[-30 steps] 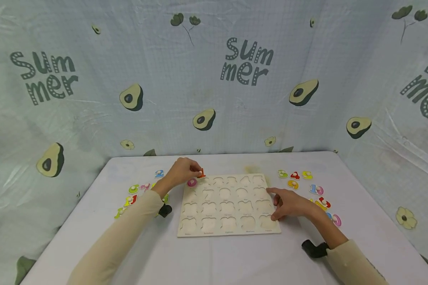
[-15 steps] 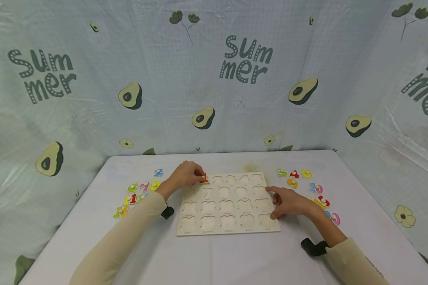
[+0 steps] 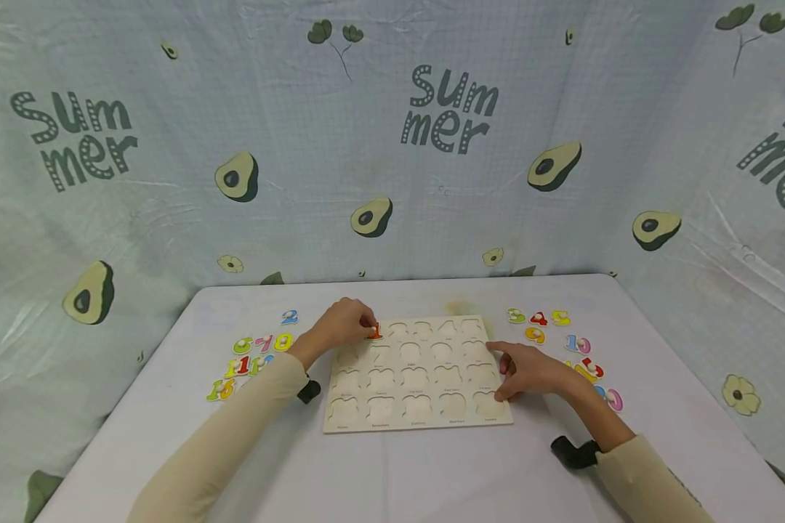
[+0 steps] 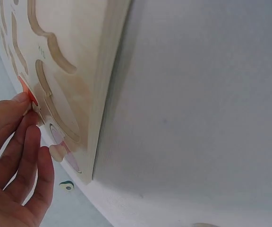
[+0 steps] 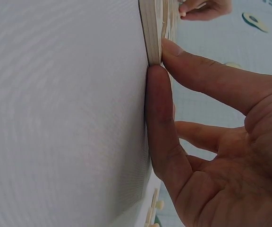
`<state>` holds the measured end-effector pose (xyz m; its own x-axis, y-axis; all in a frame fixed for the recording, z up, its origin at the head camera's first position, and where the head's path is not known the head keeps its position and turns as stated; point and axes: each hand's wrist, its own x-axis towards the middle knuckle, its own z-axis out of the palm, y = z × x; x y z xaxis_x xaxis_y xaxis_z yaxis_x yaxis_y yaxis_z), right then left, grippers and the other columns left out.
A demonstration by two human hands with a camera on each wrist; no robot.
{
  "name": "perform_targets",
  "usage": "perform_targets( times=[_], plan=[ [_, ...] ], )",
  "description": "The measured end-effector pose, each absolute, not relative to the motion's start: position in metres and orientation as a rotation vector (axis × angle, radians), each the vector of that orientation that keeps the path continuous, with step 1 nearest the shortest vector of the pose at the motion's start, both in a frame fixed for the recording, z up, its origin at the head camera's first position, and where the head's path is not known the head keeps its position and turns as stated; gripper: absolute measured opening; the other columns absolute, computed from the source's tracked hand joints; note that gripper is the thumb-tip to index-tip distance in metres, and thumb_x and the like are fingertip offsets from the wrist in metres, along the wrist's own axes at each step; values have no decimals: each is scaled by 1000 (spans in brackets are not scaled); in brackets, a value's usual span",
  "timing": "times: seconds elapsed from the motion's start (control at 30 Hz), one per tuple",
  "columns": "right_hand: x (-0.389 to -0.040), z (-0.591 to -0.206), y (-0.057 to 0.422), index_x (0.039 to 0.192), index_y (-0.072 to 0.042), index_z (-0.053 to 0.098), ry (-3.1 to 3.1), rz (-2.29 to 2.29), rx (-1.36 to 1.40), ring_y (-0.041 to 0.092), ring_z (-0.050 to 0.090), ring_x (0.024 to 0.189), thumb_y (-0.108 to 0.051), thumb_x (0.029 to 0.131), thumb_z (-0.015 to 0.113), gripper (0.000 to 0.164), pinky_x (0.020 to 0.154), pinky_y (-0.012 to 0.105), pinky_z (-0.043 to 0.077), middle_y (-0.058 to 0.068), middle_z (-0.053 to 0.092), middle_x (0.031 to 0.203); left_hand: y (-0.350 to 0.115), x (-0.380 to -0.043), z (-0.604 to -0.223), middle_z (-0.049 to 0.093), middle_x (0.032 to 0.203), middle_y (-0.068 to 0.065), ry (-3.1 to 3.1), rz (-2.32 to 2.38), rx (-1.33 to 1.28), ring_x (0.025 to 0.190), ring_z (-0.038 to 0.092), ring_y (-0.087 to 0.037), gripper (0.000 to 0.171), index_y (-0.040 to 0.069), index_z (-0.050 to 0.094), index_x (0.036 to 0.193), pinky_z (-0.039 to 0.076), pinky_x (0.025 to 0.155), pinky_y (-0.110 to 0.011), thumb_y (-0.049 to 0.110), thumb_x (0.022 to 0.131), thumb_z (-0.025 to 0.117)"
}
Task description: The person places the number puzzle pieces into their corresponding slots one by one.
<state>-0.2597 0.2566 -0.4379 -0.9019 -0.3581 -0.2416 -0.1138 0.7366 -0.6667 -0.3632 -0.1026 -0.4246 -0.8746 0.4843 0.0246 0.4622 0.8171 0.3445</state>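
In the head view, my left hand (image 3: 347, 322) is over the far-left corner of a pale wooden number puzzle board (image 3: 395, 378). Its thumb and forefinger pinch a red number 1 puzzle piece (image 3: 376, 332), which sits close over the top row of recesses. The left wrist view shows a pink zero puzzle piece (image 4: 66, 150) with a wooden knob in the corner recess, near my other fingers. My right hand (image 3: 530, 372) rests at the board's right edge, thumb and forefinger extended and spread apart. In the right wrist view, its fingertips touch the board's edge (image 5: 151, 33).
Loose coloured number pieces (image 3: 242, 365) lie left of the board, with a blue 2 (image 3: 290, 317) farther back. More pieces (image 3: 561, 317) lie to the right. A printed curtain (image 3: 432, 218) stands behind the white table (image 3: 392, 479).
My left hand has brought the red 1 down from above the board's far edge into its top row, moving slightly right and nearer. The right hand stays at the right edge.
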Motion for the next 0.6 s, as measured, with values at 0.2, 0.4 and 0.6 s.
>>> perform_targets(
  times=[0.2, 0.4, 0.6],
  plan=[
    [-260, -438, 256, 144, -3, 40, 2572, -985, -368, 17, 54, 72, -16, 70, 84, 87, 64, 30, 46, 8, 52, 90, -101, -363, -425, 70, 84, 4, 2954, 472, 791, 74, 57, -11, 8, 15, 75, 89, 48, 70, -29, 17, 87, 68],
    [-260, -437, 256, 143, -3, 39, 2570, -987, -365, 17, 54, 71, -15, 70, 84, 87, 64, 30, 46, 9, 52, 90, -98, -363, -426, 69, 83, 4, 2978, 394, 806, 74, 55, -12, 8, 15, 75, 88, 48, 69, -29, 16, 87, 68],
    [-260, -437, 256, 143, -3, 39, 2575, -982, -368, 17, 54, 72, -15, 70, 83, 87, 65, 30, 46, 9, 52, 91, -97, -362, -423, 68, 81, 4, 2973, 376, 802, 74, 55, -11, 6, 15, 75, 87, 48, 68, -29, 16, 86, 69]
  ],
)
